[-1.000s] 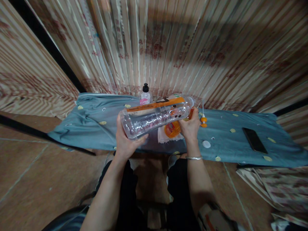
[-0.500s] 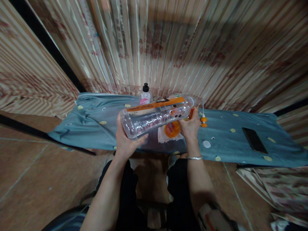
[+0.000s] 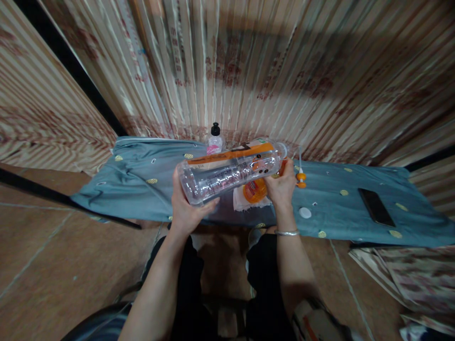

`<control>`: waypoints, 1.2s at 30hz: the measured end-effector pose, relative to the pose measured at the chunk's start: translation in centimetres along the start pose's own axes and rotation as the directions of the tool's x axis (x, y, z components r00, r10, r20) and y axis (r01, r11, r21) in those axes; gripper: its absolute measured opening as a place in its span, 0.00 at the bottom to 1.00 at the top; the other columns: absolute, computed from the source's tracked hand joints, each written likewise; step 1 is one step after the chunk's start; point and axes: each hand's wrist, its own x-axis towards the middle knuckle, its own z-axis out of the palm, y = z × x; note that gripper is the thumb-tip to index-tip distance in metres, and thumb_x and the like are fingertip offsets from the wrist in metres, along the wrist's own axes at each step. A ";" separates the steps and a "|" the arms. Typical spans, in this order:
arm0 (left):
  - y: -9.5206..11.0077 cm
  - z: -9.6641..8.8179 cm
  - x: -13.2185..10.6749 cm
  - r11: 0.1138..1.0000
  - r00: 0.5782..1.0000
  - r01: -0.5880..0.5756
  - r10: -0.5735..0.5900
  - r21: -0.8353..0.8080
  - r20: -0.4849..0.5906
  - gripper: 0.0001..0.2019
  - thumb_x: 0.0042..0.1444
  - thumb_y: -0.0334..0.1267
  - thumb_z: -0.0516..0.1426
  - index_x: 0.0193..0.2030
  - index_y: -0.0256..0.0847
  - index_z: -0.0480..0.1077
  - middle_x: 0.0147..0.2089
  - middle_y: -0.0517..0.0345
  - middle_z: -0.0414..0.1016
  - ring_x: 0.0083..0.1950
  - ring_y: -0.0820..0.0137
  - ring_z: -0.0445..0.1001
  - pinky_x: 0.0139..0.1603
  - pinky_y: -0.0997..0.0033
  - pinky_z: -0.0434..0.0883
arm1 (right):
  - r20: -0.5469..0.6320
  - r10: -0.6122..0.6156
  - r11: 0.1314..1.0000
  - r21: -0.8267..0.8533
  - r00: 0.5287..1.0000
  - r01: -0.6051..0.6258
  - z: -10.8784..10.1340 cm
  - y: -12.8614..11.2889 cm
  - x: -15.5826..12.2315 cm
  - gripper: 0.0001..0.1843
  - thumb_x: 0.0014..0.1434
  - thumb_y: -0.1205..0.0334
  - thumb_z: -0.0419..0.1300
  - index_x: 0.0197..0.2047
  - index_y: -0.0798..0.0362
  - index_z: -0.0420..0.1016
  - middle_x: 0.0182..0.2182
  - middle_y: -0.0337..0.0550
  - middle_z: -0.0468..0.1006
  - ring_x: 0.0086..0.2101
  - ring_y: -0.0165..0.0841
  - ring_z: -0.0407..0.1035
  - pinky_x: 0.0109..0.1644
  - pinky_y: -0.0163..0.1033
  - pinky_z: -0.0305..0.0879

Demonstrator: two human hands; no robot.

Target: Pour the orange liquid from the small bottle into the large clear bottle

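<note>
A large clear plastic bottle (image 3: 227, 177) with an orange-and-black label lies tilted in the air, its neck up to the right. My left hand (image 3: 188, 208) is closed around its base end. Below the neck end, my right hand (image 3: 282, 189) is wrapped around a bottle of orange liquid (image 3: 254, 190), which the clear bottle partly covers. The neck of the orange bottle is hidden, so I cannot tell whether the two mouths touch. Under them lies a white cloth (image 3: 241, 202). To the right of my right hand rests an orange-and-white pump top (image 3: 300, 178) with a clear tube.
A small bottle with a black cap (image 3: 214, 139) stands behind the clear bottle. A round white disc (image 3: 304, 212) and a black phone (image 3: 376, 207) lie on the blue-grey cloth-covered bench (image 3: 135, 184). A pleated curtain (image 3: 227, 71) hangs behind it.
</note>
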 end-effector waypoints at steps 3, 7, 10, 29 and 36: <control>0.1 0.0 0.1 1.000 1.000 0.005 -0.005 0.001 0.005 0.55 0.40 0.63 0.74 0.72 0.46 0.61 0.72 0.38 0.70 0.73 0.43 0.71 0.74 0.35 0.68 | -0.002 0.008 1.000 -0.007 1.000 -0.008 0.0 0.0 0.0 0.30 0.51 0.48 0.68 0.54 0.51 0.73 0.46 0.52 0.83 0.44 0.46 0.77 0.53 0.55 0.75; 0.1 0.1 0.0 1.000 1.000 -0.007 0.007 0.002 -0.004 0.54 0.41 0.63 0.74 0.72 0.47 0.61 0.72 0.38 0.70 0.73 0.43 0.71 0.75 0.36 0.68 | -0.002 -0.002 1.000 -0.009 1.000 0.002 0.0 0.1 0.0 0.30 0.51 0.48 0.69 0.54 0.51 0.73 0.47 0.52 0.84 0.44 0.46 0.77 0.53 0.54 0.75; 0.0 0.0 0.0 1.000 1.000 -0.006 0.006 0.013 -0.002 0.55 0.41 0.65 0.73 0.72 0.44 0.61 0.73 0.37 0.68 0.74 0.43 0.70 0.75 0.37 0.68 | 0.003 -0.003 1.000 -0.011 1.000 0.003 0.0 0.1 0.0 0.29 0.52 0.47 0.68 0.54 0.51 0.73 0.47 0.51 0.83 0.45 0.45 0.77 0.54 0.53 0.74; 0.1 0.1 0.0 0.998 0.999 -0.050 0.050 -0.024 -0.005 0.52 0.43 0.58 0.75 0.71 0.44 0.63 0.72 0.37 0.70 0.71 0.41 0.73 0.72 0.34 0.71 | 0.003 -0.002 1.000 -0.020 1.000 0.003 0.0 0.2 0.0 0.28 0.52 0.49 0.68 0.54 0.51 0.72 0.47 0.52 0.83 0.45 0.46 0.78 0.54 0.55 0.75; 0.1 0.0 0.0 1.000 1.000 -0.021 0.021 0.022 -0.012 0.53 0.42 0.62 0.74 0.71 0.43 0.63 0.73 0.39 0.69 0.74 0.43 0.70 0.76 0.38 0.68 | 0.006 0.001 1.000 -0.012 1.000 -0.001 -0.1 0.0 0.0 0.28 0.52 0.49 0.68 0.54 0.52 0.73 0.47 0.52 0.83 0.45 0.47 0.78 0.54 0.55 0.75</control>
